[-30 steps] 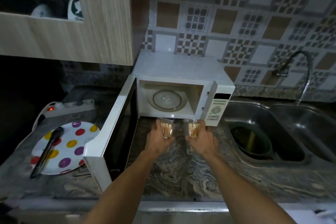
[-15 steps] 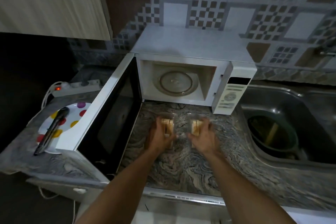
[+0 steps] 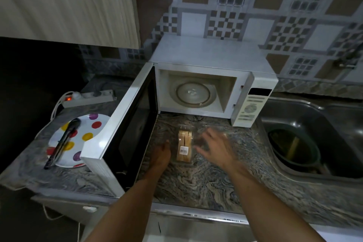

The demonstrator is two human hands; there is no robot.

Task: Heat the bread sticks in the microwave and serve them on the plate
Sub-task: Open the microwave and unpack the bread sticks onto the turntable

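Note:
A clear plastic container of bread sticks (image 3: 184,146) with a barcode label lies on the marble counter (image 3: 196,182), just in front of the white microwave (image 3: 212,59). The microwave door (image 3: 121,124) is swung open to the left, and the glass turntable (image 3: 193,93) inside is bare. My left hand (image 3: 162,154) grips the container's left edge. My right hand (image 3: 214,144) is blurred, its fingers spread over the container's right half, where clear plastic shows faintly. The polka-dot plate (image 3: 88,127) lies left of the door, with black tongs (image 3: 62,144) on it.
A steel sink (image 3: 318,124) with a dark green bowl (image 3: 294,147) in it lies to the right. A power strip (image 3: 88,97) with a lit red switch sits behind the plate. A wall cabinet (image 3: 78,6) hangs over the left side.
The container has come down from the microwave's mouth onto the counter. My right hand has let go and spread its fingers above it. The view has shifted closer and to the right.

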